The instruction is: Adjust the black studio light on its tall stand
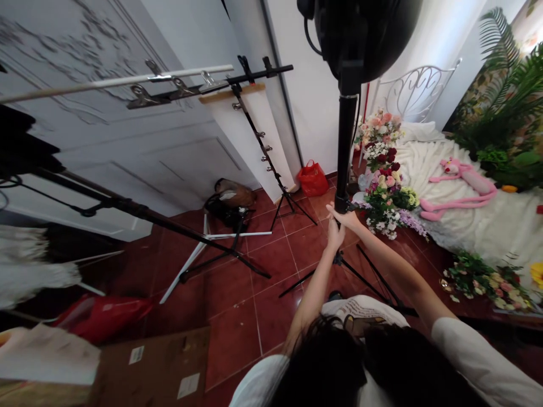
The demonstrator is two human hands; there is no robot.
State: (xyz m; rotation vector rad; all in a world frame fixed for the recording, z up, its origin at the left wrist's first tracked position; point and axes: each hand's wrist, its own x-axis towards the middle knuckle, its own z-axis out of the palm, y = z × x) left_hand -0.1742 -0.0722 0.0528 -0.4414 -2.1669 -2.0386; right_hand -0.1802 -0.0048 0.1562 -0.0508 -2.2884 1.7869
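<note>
A black light stand [347, 141] rises upright in front of me, with a large dark lamp head [369, 34] at its top. Both of my hands are at the lower part of its pole. My left hand [335, 233] is wrapped round the pole just below the joint. Slightly higher, my right hand [345, 217] grips the pole at the joint, its fingers reaching across to the left side. The stand's dark legs [373, 277] spread on the red tiles below my arms.
A white bed [458, 220] with a pink plush toy [473, 181] and flowers [386, 181] lies right. A backdrop stand [265, 152], red bag [313, 178] and white-legged stand [190, 265] stand ahead and left. Cardboard [156, 367] lies lower left.
</note>
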